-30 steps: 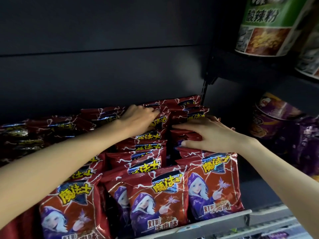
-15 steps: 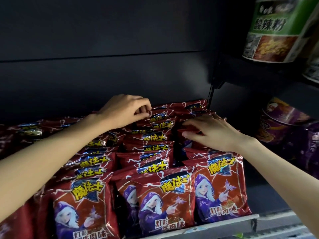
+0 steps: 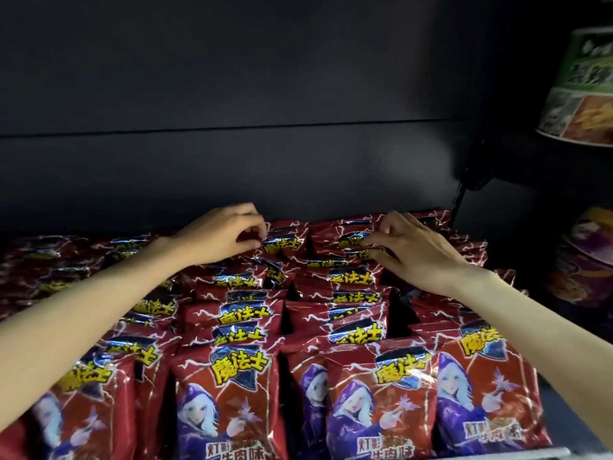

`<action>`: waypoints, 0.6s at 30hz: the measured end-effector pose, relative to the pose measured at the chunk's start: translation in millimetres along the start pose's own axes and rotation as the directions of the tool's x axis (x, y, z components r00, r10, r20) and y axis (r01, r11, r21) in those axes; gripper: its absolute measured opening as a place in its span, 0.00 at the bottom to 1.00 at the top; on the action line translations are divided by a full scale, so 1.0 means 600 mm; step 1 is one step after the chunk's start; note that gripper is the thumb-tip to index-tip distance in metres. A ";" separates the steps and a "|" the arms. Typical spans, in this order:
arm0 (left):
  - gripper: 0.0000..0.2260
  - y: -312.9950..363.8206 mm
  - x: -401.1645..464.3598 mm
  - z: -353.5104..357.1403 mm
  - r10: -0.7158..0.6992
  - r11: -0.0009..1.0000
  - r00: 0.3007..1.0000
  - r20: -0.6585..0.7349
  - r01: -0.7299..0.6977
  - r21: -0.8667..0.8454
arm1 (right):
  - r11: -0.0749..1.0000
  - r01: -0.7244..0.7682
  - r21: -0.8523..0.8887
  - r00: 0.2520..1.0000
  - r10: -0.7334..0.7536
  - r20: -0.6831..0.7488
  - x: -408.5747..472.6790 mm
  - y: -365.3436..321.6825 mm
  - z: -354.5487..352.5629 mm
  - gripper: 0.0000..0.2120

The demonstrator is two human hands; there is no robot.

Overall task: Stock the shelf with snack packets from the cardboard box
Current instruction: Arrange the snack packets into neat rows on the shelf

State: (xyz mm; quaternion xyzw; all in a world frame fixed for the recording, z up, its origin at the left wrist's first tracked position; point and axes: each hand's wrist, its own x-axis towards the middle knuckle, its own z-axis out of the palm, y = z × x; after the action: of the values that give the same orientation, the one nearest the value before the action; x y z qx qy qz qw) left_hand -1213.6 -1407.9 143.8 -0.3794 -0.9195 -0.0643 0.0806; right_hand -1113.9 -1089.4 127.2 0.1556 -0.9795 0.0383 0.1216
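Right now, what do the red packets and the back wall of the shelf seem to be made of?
Packets: probably glossy plastic film or foil, since they crinkle and catch bright highlights. Back wall: looks like smooth matte dark panel, perhaps painted metal; it shows only soft sheen.

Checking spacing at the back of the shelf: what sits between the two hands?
In the head view, the tops of red snack packets lie between the left hand and right hand; no bare shelf shows.

Both arms stretched forward over the snack packets (image 3: 374, 386). Left hand (image 3: 220, 235) curled, pinching a rear packet top. Right hand (image 3: 414, 250) fingers bent, touching rear packets.
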 end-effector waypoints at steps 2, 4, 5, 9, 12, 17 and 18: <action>0.03 -0.010 -0.004 -0.007 0.010 1.000 0.999 0.036 -0.011 0.019 | 0.998 0.057 -0.017 0.997 -0.058 -0.056 0.017 -0.011 0.001 0.13; 0.05 -0.020 -0.010 -0.011 0.005 1.000 0.993 0.116 -0.007 0.021 | 0.993 0.113 0.014 0.991 -0.112 -0.079 0.034 -0.026 -0.001 0.11; 0.07 -0.025 -0.013 -0.012 0.006 1.000 0.990 0.143 -0.008 0.013 | 0.990 0.137 0.036 0.988 -0.134 -0.071 0.042 -0.036 -0.002 0.12; 0.14 -0.033 -0.018 -0.007 0.002 0.999 0.977 0.213 -0.011 0.042 | 0.979 0.193 0.071 0.979 -0.197 0.054 0.061 -0.072 0.010 0.17; 0.15 -0.032 -0.020 -0.004 0.008 0.998 0.972 0.236 -0.022 0.055 | 0.976 0.212 0.044 0.974 -0.215 0.070 0.062 -0.079 0.026 0.18; 0.18 -0.025 -0.031 -0.011 0.086 0.996 0.964 0.250 -0.089 0.001 | 0.963 0.269 0.031 0.962 -0.270 0.034 0.054 -0.087 0.024 0.16; 0.20 -0.021 -0.032 -0.013 0.104 0.993 0.952 0.286 -0.113 0.016 | 0.964 0.261 0.046 0.961 -0.264 0.077 0.051 -0.092 0.021 0.17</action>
State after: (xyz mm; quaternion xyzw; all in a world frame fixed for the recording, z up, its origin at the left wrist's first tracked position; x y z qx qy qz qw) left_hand -1208.4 -1431.3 147.0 -0.4333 -0.9001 0.0102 -0.0432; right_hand -1127.4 -1152.0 124.7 0.2879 -0.9536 0.0325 0.0823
